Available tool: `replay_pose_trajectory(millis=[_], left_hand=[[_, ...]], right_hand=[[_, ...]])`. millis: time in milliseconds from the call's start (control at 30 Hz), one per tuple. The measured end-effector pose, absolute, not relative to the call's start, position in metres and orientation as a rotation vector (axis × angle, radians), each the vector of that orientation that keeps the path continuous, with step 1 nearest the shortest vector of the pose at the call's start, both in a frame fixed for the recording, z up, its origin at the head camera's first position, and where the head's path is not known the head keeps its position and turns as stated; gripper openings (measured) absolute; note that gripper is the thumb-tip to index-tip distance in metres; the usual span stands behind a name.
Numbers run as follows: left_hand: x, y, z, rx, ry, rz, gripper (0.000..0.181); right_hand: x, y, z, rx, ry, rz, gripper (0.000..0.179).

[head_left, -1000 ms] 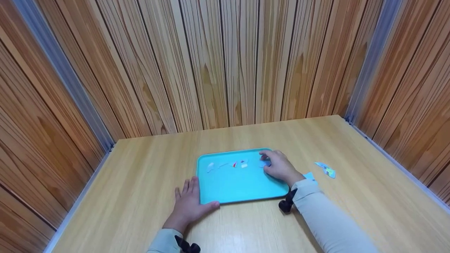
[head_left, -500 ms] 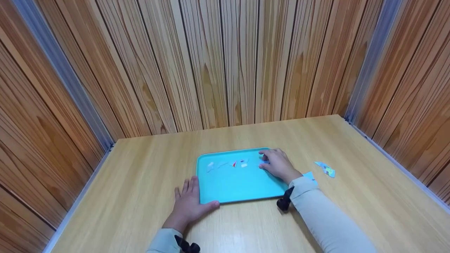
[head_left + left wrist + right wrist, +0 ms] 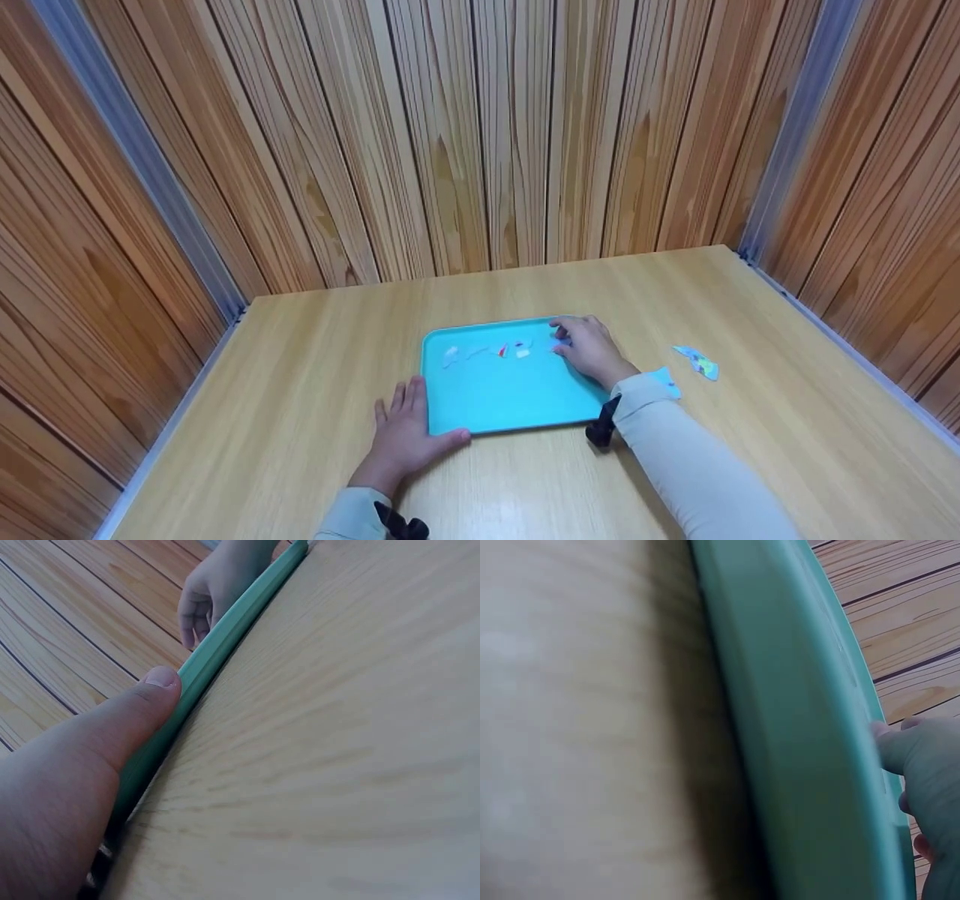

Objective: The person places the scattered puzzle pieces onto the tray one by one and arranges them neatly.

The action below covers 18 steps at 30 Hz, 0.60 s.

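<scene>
In the head view my left hand lies spread at the near left corner of a turquoise tray. Its thumb rests along the tray's front rim, as the left wrist view shows too. My right hand reaches over the tray's right side, fingers bent down and thumb low, with a small flat blue scrap at the fingertips. Its exact grip is partly hidden. To the left, several small scraps form a row: a whitish one, a thin pale one, a red-and-white one and a white one.
A colourful irregular scrap lies on the wooden table right of the tray. A light blue scrap sits partly behind my right sleeve. Wood-panelled walls enclose the back and sides.
My right hand has shifted slightly left, and the blue scrap at its fingertips has moved left with it. My left hand and the tray stay in place.
</scene>
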<state>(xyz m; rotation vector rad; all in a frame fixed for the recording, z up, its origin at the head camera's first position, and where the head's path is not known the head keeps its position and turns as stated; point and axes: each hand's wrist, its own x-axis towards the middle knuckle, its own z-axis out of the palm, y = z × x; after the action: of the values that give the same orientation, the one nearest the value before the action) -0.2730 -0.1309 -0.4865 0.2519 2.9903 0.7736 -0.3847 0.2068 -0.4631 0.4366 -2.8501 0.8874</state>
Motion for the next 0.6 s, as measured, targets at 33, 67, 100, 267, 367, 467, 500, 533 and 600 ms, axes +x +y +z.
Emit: replay_pose_trajectory(millis=[33,67,100,267,367,467,500,533,600], left_hand=[[-0.2730,-0.1309,-0.4865,0.252,2.991,0.771,0.131],[-0.2729,-0.1309,-0.4865,0.259,2.993,0.777,0.130],[-0.2729,-0.1310,-0.4867,0.259,2.993,0.776,0.131],[-0.2730,-0.1312,-0.4870,0.270,3.005,0.779,0.130],[-0.2732,-0.1310,-0.4866,0.267,3.007,0.756,0.130],[-0.2740,-0.1303,-0.4869,0.266,3.009,0.742,0.130],[-0.2741,-0.1305,-0.4871,0.257,3.008,0.734,0.131],[-0.2741,-0.1307,-0.4874,0.254,3.008,0.736,0.131],[-0.2739,-0.1311,-0.4875,0.251,3.008,0.739,0.131]], right_hand=[[-0.3848,0.2062,-0.4632,0.432,-2.848,0.890,0.041],[-0.3850,0.2058,-0.4635,0.429,-2.844,0.888,0.041],[-0.3853,0.2055,-0.4640,0.428,-2.841,0.888,0.040],[-0.3872,0.2049,-0.4666,0.435,-2.825,0.883,0.039],[-0.3880,0.2048,-0.4678,0.450,-2.809,0.882,0.038],[-0.3883,0.2054,-0.4686,0.453,-2.800,0.892,0.037],[-0.3883,0.2052,-0.4687,0.452,-2.799,0.896,0.037],[-0.3883,0.2050,-0.4689,0.450,-2.799,0.898,0.037],[-0.3883,0.2046,-0.4692,0.444,-2.804,0.907,0.038]])
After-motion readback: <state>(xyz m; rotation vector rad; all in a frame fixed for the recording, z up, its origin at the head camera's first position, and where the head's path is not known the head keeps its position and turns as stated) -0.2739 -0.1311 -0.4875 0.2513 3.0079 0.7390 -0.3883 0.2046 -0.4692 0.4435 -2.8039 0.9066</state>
